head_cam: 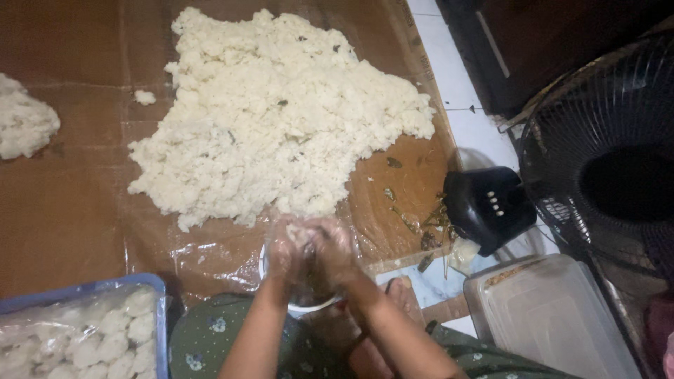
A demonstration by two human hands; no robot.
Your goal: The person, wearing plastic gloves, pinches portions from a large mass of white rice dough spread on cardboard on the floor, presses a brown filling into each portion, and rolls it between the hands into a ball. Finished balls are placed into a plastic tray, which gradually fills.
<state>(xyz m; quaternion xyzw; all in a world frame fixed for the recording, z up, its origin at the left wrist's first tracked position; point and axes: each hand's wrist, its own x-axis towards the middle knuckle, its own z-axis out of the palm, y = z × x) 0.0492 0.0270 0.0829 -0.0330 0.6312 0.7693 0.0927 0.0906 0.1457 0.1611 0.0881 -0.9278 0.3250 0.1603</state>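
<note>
1. At the far left edge a small separate mound of rice (22, 125) lies on the brown sheet (77, 203), well apart from both hands.
2. At the lower left, a blue tray (160, 309) lined with clear plastic holds shaped white rice balls (105, 340), near the person's left forearm.
3. The large heap of cooked rice (274, 119) spreads across the middle of the sheet. It is white, lumpy and ragged at the edges, with a few dark flecks in it, and its near edge ends just beyond the hands.
4. The left hand (286, 247), in a clear plastic glove, is cupped closed around a lump of rice (300, 233) that is white and sticky-looking.
5. The right hand (335, 247), gloved the same way, presses against that lump from the other side, fingers curled round it. Both hands hover over a white bowl (309, 306), mostly hidden beneath them.
6. Further right stand a black fan base (488, 207), a clear lidded container (551, 316) and a dark fan grille (604, 140).
</note>
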